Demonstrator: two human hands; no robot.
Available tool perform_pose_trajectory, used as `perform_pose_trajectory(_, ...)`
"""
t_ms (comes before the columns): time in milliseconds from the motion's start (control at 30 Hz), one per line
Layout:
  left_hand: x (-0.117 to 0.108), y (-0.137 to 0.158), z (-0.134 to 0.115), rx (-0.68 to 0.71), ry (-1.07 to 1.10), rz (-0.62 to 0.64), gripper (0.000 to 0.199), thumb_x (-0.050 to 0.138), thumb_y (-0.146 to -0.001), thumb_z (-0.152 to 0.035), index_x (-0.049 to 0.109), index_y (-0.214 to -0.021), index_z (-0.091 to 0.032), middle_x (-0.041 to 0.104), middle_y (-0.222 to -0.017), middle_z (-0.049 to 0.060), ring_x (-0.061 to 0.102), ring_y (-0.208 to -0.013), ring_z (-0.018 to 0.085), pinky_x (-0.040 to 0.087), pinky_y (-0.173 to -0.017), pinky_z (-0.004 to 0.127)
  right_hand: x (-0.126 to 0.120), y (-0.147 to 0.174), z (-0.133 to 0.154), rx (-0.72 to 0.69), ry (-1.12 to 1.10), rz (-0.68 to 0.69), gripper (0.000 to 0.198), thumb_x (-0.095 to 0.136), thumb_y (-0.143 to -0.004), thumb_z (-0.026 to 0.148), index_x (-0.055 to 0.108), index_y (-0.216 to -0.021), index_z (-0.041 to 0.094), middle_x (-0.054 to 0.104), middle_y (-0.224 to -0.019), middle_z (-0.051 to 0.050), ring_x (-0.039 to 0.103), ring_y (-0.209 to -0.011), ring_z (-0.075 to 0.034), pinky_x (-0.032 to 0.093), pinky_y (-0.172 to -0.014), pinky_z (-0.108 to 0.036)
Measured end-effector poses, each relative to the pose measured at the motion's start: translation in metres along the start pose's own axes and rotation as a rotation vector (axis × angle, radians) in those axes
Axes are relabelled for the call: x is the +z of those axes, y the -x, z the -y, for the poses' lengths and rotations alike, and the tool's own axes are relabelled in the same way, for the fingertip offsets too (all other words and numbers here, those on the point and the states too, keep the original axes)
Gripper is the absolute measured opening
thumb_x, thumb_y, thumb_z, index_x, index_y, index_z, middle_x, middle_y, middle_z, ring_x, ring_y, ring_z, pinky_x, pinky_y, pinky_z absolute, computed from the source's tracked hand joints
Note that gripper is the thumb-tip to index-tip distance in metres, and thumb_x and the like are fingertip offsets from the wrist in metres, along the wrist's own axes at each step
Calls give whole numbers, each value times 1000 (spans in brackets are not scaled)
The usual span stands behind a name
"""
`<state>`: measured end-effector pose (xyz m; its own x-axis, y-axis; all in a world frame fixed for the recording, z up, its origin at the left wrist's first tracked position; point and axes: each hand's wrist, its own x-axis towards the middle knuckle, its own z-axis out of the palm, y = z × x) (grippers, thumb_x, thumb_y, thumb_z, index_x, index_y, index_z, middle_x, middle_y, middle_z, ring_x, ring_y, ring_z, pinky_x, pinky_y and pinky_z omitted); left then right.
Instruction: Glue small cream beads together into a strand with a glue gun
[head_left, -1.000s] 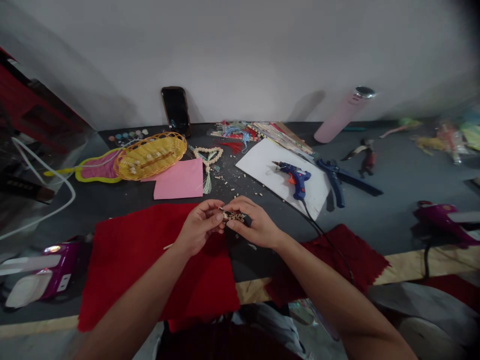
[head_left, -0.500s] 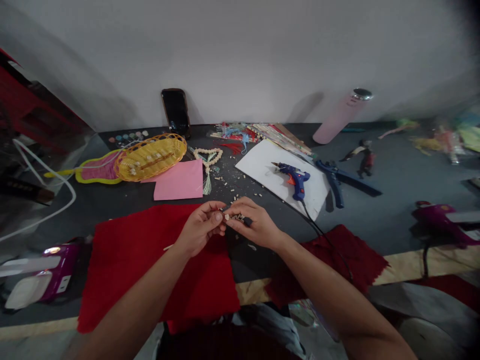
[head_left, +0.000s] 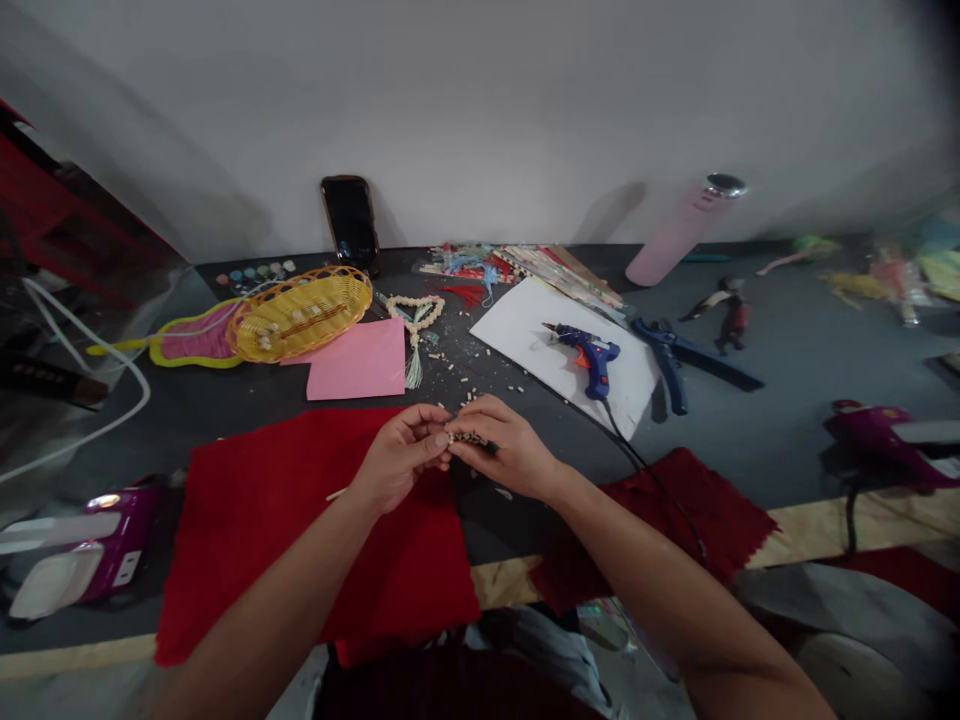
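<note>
My left hand (head_left: 403,456) and my right hand (head_left: 508,447) meet above the near-middle of the dark table. Between them is a small dark piece studded with pale bits (head_left: 471,438); its exact kind I cannot make out. The right fingers are wrapped round it, while the left thumb and fingertips pinch its left end. Beneath my left hand lies a red felt sheet (head_left: 247,520). Pale little cut pieces (head_left: 465,380) are scattered just beyond my fingers. A heart-shaped string of pale beads with a tassel (head_left: 413,365) lies further back.
A blue glue gun (head_left: 594,362) rests on white paper (head_left: 525,310), its cord running toward me. Right of it are blue-handled pliers (head_left: 664,370) and a pink bottle (head_left: 679,235). Leftward are a yellow basket (head_left: 300,315), pink paper (head_left: 356,365) and a phone (head_left: 350,220).
The small studded piece has turned slightly between my fingers, and its dark right end shows less. Both hands stay in nearly the same place.
</note>
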<state>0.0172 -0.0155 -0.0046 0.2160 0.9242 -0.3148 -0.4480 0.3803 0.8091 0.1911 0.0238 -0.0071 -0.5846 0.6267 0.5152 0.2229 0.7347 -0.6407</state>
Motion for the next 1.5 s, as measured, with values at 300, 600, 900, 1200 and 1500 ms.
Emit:
perform_pose_trajectory(300,-3,-1,-2,-19,51,-43,27,73,-67,-19,64,-92,-13,64,-73,2,58,-57,6,50,-54,17,-16,4,-9,191,43,-11,28,53,-86,25,53,-114,23,59,-103,-8,54,-97,-18,48,-84,-36)
perform_pose_trajectory(600,-5,-1,-2,-27,56,-72,22,72,-68,-20,67,-88,-13,64,-78,3,57,-60,5,49,-53,14,-33,5,-25,323,246,-116,18,47,-87,22,59,-100,22,60,-95,-7,56,-88,-19,47,-77,-35)
perform_pose_trajectory(900,-3,-2,-5,-33,82,-112,21,72,-67,-18,68,-87,-14,63,-74,1,56,-61,5,49,-54,14,-112,34,-54,732,763,-345,32,50,-81,39,55,-104,18,56,-100,-11,55,-88,-24,42,-78,-39)
perform_pose_trajectory(1200,-4,-4,-3,1,105,-73,19,70,-70,-19,66,-89,-16,63,-78,1,56,-61,4,49,-54,13,-113,39,-65,1104,744,-97,52,48,-78,55,52,-108,13,64,-92,-15,59,-87,-28,43,-71,-37)
perform_pose_trajectory(1500,-4,-4,-3,-3,101,-84,19,69,-72,-18,64,-90,-15,64,-79,2,56,-61,5,49,-53,12,-119,35,-74,1188,769,-156,39,53,-68,48,67,-83,16,66,-78,-12,60,-76,-26,41,-63,-32)
